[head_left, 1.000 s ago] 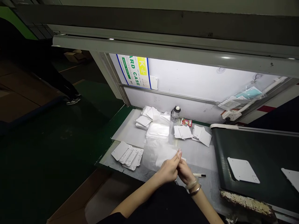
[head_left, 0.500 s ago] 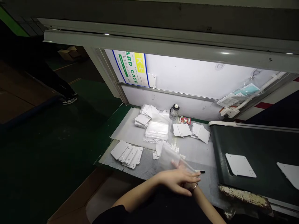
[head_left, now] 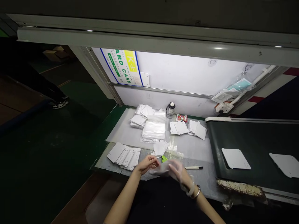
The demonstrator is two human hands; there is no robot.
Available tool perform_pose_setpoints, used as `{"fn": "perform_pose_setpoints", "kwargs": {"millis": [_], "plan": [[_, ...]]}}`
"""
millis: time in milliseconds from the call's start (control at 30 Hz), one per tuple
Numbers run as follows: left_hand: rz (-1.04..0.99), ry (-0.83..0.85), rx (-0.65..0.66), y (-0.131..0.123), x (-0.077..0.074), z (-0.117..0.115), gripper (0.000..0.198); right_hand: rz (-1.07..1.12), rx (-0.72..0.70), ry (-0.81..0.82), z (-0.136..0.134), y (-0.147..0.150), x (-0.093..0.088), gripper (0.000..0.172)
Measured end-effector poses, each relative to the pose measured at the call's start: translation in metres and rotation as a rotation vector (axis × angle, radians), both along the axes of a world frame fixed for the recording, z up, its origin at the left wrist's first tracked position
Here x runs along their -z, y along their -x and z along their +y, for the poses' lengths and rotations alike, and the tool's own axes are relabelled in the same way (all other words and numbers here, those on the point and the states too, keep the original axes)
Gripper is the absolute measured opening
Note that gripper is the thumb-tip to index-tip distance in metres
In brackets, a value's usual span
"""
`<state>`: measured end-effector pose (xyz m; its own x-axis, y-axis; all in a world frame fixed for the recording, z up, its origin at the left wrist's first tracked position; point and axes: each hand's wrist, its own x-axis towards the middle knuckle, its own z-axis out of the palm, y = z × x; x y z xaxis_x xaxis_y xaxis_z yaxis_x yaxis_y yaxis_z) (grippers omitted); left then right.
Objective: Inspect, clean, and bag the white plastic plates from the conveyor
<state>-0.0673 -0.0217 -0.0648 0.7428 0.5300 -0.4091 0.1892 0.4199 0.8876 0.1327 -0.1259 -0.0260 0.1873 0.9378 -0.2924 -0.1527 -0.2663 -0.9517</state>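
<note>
My left hand point(head_left: 147, 165) is at the near edge of the table, fingers curled in at one end of a clear plastic bag point(head_left: 162, 169). At the other end of the bag, my right hand point(head_left: 178, 172) is closed on it, with the thin film over its fingers, partly blurred. A pale band and a metal bracelet circle my right wrist. Just beyond my hands are a small green object point(head_left: 164, 158) and crumpled white pieces point(head_left: 160, 148). To the right lies a white pen-like tool point(head_left: 194, 168) with a dark end.
A stack of plastic bags point(head_left: 153, 130) lies mid-table. White plates are piled behind it point(head_left: 138, 120), at the left point(head_left: 125, 155) and at the right point(head_left: 178, 128). A conveyor belt point(head_left: 217, 149) carries two white plates. A bottle point(head_left: 170, 110) stands by the wall; a person's legs point(head_left: 44, 84) show left.
My hands, one over the other before, have come apart; my left hand has moved left. The bag now stretches lower between them, and the green object has come into sight. The view has shifted slightly.
</note>
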Motion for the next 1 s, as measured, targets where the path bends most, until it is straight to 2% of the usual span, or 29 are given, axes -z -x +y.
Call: {"fn": "perform_pose_setpoints", "kwargs": {"millis": [133,233,300,400,467,533,600,667,767,833,900,1000], "plan": [[-0.044,0.015,0.167,0.009,0.002,-0.028,0.055,-0.028,-0.307,0.033,-0.015,-0.010,-0.002,0.048],[-0.018,-0.049,0.181,0.015,0.003,-0.042,0.053,-0.014,-0.447,0.010,-0.025,-0.009,-0.003,0.060],[0.029,-0.174,0.176,0.019,0.000,-0.047,0.050,-0.069,-0.493,0.000,-0.027,-0.006,-0.008,0.055],[0.073,-0.403,0.172,0.022,-0.008,-0.050,0.044,-0.190,-0.468,-0.023,-0.022,-0.004,-0.026,0.039],[0.052,-0.522,0.111,0.021,-0.014,-0.050,0.035,-0.216,-0.401,-0.085,-0.014,-0.006,-0.043,0.032],[0.037,-0.602,0.023,0.020,-0.017,-0.047,0.022,-0.242,-0.303,-0.175,-0.006,-0.013,-0.061,0.025],[0.049,-0.633,-0.095,0.020,-0.017,-0.039,0.022,-0.328,-0.219,-0.269,0.001,-0.022,-0.075,0.019],[0.078,-0.648,-0.245,0.021,-0.014,-0.027,0.023,-0.468,-0.139,-0.367,0.006,-0.032,-0.081,0.014],[0.093,-0.646,-0.464,0.020,-0.008,-0.003,0.022,-0.656,0.159,-0.521,0.015,-0.047,-0.075,0.007],[0.075,-0.613,-0.532,0.016,-0.001,0.017,0.022,-0.691,0.309,-0.575,0.025,-0.056,-0.061,0.009],[0.062,-0.569,-0.577,0.008,0.009,0.037,0.027,-0.642,0.291,-0.520,0.038,-0.062,-0.042,0.020],[0.087,-0.518,-0.664,-0.004,0.027,0.060,0.034,-0.571,0.249,-0.337,0.057,-0.066,-0.005,0.035]]}}
